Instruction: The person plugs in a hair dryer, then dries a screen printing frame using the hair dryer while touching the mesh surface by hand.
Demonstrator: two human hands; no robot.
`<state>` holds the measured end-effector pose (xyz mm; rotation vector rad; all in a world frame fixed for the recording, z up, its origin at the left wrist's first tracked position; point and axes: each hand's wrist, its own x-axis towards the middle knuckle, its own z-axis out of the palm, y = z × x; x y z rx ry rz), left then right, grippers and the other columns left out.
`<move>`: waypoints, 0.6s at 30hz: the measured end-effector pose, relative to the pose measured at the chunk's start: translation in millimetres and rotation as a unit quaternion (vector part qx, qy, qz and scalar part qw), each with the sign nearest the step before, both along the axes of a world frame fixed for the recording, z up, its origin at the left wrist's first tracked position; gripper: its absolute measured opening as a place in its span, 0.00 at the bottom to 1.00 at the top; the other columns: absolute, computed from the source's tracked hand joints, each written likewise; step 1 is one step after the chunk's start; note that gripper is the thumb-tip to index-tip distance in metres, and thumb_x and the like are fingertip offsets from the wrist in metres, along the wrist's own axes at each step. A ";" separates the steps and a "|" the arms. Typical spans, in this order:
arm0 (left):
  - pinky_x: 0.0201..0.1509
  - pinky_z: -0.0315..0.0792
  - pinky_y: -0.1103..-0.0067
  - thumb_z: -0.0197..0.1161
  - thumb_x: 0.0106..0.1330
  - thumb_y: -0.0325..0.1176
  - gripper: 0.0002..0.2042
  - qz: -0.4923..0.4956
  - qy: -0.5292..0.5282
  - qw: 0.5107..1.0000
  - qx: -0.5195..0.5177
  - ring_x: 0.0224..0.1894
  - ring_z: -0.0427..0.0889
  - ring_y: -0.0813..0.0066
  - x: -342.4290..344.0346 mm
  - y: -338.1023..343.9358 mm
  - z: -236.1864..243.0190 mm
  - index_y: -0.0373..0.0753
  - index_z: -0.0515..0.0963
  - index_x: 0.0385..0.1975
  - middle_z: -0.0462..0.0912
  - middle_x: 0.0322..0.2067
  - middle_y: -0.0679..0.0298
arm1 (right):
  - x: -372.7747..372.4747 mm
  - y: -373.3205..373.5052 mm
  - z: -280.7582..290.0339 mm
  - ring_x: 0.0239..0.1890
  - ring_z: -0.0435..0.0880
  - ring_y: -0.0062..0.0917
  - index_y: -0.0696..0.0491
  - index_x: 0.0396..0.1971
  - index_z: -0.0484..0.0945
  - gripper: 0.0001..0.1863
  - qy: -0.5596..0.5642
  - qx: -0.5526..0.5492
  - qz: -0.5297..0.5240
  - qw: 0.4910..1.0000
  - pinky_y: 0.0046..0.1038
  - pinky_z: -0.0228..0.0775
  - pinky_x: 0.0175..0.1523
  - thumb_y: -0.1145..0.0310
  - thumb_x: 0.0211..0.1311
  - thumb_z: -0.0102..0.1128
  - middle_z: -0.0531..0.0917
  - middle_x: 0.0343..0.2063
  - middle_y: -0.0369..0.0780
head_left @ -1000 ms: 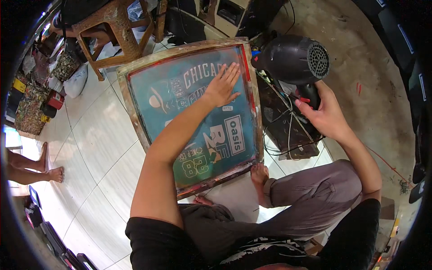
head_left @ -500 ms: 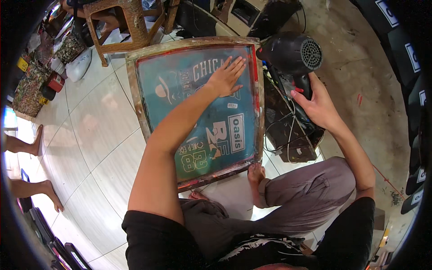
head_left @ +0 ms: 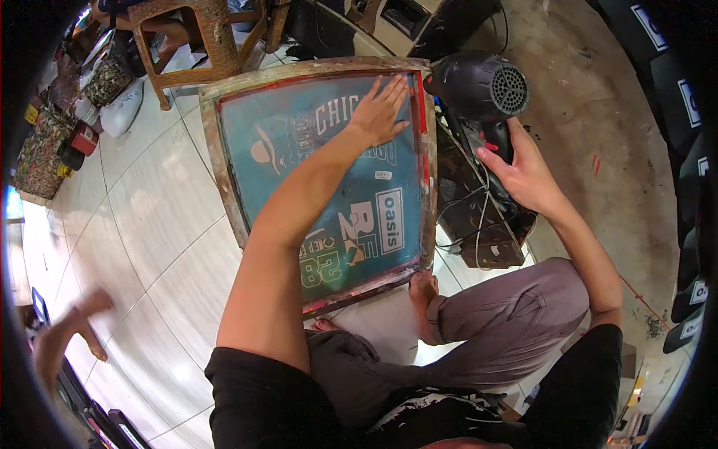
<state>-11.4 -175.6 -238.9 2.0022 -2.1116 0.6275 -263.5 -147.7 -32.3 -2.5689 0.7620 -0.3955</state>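
Note:
A wooden-framed printing screen [head_left: 329, 193] with blue-green mesh and pale lettering and figures lies in front of me, its frame smeared with red and dark ink. My left hand [head_left: 380, 112] rests on the mesh near the far right corner, palm down with its fingers stretched out. To the right of the frame, my right hand [head_left: 527, 176] is wrapped round the handle of a black hair dryer [head_left: 471, 84]. The dryer's nozzle points left towards the screen's far right corner, and its round rear grille faces right.
A dark, ink-stained box [head_left: 493, 251] with a cable over it sits right of the screen. A brown stool [head_left: 187, 45] stands at the far left, near stained containers and a white bag [head_left: 123, 111]. Another person's legs [head_left: 71, 329] are at the left. Dark printed panels [head_left: 677, 93] line the right.
My left hand has slid a little farther away over the mesh, towards the far right corner. The hair dryer stays about where it was. At the left, the other person's legs have moved nearer, blurred.

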 end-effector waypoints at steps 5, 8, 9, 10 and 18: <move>0.78 0.34 0.59 0.40 0.74 0.57 0.36 -0.001 0.014 1.000 -0.006 0.77 0.41 0.63 -4.4 -2.6 -0.9 0.35 0.49 0.73 0.47 0.75 0.57 | 2.8 3.9 4.0 0.60 0.72 0.33 0.70 0.64 0.57 0.34 -0.004 0.036 -0.006 0.999 0.29 0.59 0.66 0.70 0.65 0.61 0.73 0.58 0.54; 0.78 0.34 0.59 0.44 0.73 0.54 0.36 -0.038 0.027 0.998 -0.031 0.77 0.41 0.63 -7.5 3.9 -7.8 0.34 0.52 0.72 0.49 0.74 0.56 | 0.4 0.1 1.0 0.60 0.72 0.31 0.68 0.64 0.57 0.33 -0.005 -0.004 0.005 1.000 0.28 0.60 0.66 0.71 0.64 0.61 0.73 0.58 0.52; 0.78 0.34 0.59 0.44 0.73 0.54 0.36 -0.038 0.027 0.998 -0.031 0.77 0.41 0.63 -10.6 6.4 -8.2 0.34 0.52 0.72 0.49 0.74 0.56 | 1.3 2.2 3.3 0.59 0.73 0.30 0.67 0.64 0.58 0.33 -0.011 0.025 0.006 1.000 0.28 0.60 0.65 0.72 0.64 0.61 0.73 0.58 0.51; 0.78 0.34 0.58 0.45 0.73 0.53 0.35 -0.051 0.026 0.998 -0.010 0.77 0.42 0.63 -14.6 9.2 -8.5 0.33 0.54 0.71 0.50 0.74 0.56 | 1.4 3.3 4.5 0.59 0.73 0.29 0.66 0.64 0.58 0.32 -0.017 0.053 0.007 0.998 0.28 0.61 0.65 0.73 0.64 0.60 0.74 0.58 0.50; 0.78 0.34 0.56 0.48 0.72 0.52 0.35 -0.125 0.048 0.991 -0.013 0.77 0.44 0.62 -22.9 25.2 -33.3 0.31 0.57 0.70 0.52 0.73 0.53 | 1.9 -4.5 -4.2 0.56 0.73 0.27 0.66 0.64 0.59 0.32 -0.034 0.065 0.031 0.997 0.26 0.62 0.64 0.74 0.64 0.61 0.74 0.56 0.48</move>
